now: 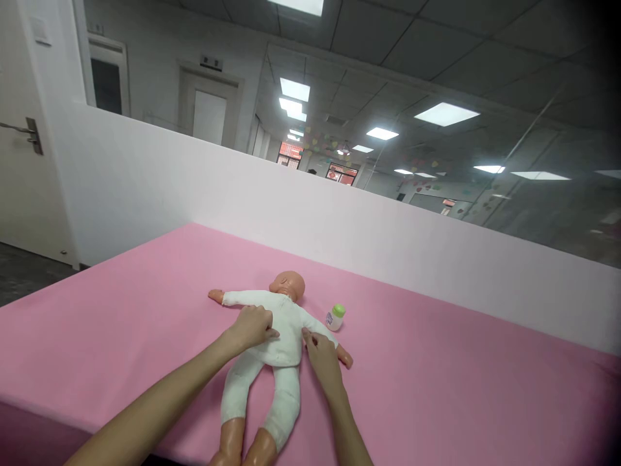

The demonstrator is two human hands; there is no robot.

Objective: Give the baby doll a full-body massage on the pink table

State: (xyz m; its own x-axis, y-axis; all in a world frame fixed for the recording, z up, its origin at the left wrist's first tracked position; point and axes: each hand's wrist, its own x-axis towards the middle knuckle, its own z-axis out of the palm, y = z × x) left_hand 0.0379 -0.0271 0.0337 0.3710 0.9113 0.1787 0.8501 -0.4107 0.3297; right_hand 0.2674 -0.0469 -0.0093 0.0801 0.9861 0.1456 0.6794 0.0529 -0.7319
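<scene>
A baby doll (284,327) in a white long-sleeved top and white trousers lies stretched out, its bald head turned to the side and away from me. My left hand (255,325) rests on the left side of the doll's torso, fingers curled in and thumb pointing right. At the other side, below the doll's outstretched arm, my right hand (321,357) is closed, with its fingertips touching the edge of the top. Whether either hand pinches cloth is hidden. Just beyond that arm stands a small clear bottle (334,318) with a green cap.
The doll lies on a wide pink padded surface (436,362). A low white wall (310,207) runs along its back, with a large glass pane or mirror (436,149) above. At the far left is a door (29,149) with a metal handle.
</scene>
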